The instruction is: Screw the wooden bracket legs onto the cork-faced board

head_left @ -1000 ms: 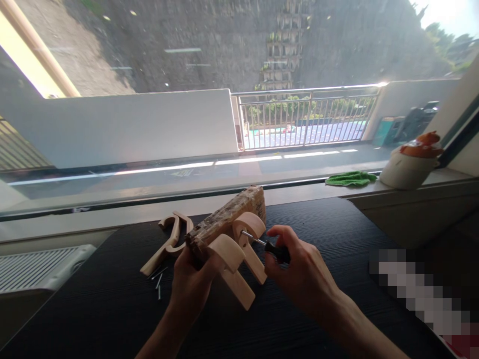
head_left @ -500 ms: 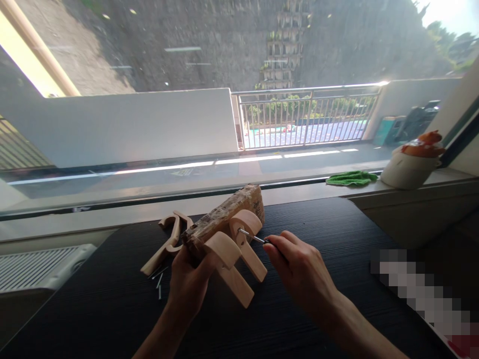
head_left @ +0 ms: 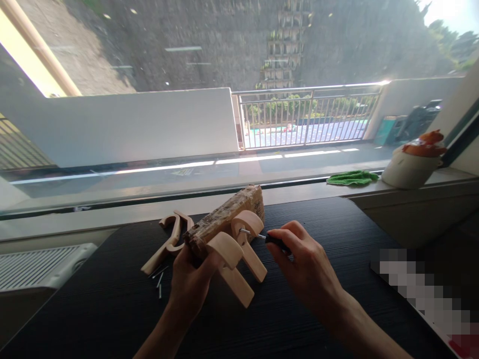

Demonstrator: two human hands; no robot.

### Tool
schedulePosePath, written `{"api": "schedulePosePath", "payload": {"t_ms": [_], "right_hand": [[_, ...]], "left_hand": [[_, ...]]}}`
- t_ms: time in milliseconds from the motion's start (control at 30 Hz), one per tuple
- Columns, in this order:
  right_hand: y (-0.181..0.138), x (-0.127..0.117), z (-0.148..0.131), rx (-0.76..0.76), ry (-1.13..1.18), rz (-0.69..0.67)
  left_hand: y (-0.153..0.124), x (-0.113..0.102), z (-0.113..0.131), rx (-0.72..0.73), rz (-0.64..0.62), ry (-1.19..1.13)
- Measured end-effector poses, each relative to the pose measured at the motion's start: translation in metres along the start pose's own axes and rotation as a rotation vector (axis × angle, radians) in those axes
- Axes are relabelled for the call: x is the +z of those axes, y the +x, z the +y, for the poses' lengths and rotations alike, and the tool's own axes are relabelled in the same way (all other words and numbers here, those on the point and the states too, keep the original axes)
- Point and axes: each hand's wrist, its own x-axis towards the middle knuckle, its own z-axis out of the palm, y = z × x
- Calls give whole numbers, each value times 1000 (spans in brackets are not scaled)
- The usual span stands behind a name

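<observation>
My left hand [head_left: 190, 279] is closed around the near end of a rough, bark-faced wooden block [head_left: 228, 212], its thumb against a curved wooden hook [head_left: 235, 279]. A second curved wooden hook [head_left: 254, 259] sits beside the first on the block's right face. My right hand [head_left: 299, 254] grips the black handle of a screwdriver [head_left: 277, 243]. The screwdriver's metal shaft points left, its tip at the second hook's inner face; the screw head there is too small to make out. Two more loose wooden hooks [head_left: 162, 249] lie left of the block, with several screws [head_left: 160, 286] nearby.
The black table [head_left: 318, 214] reaches up to a window sill [head_left: 295, 194]. On the sill are a green cloth [head_left: 352, 178] and a white pot [head_left: 409, 169] with an orange figure on top. A white radiator [head_left: 45, 267] stands at the left.
My right hand's fingers have shifted and opened slightly around the screwdriver, showing more of its black handle. The block and my left hand have stayed nearly still.
</observation>
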Motion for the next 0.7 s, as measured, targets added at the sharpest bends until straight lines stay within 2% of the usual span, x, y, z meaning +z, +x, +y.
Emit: {"api": "schedulePosePath", "payload": {"t_ms": [167, 367, 567, 700], "right_hand": [[-1, 2, -3, 38, -36, -58], [-3, 5, -4, 84, 52, -11], [0, 2, -1, -16, 22, 3], [0, -1, -1, -22, -38, -1]], "left_hand": [[0, 0, -4, -22, 9, 2], [0, -1, -11, -17, 14, -26], [1, -3, -12, -9, 14, -5], [1, -2, -6, -13, 20, 14]]}}
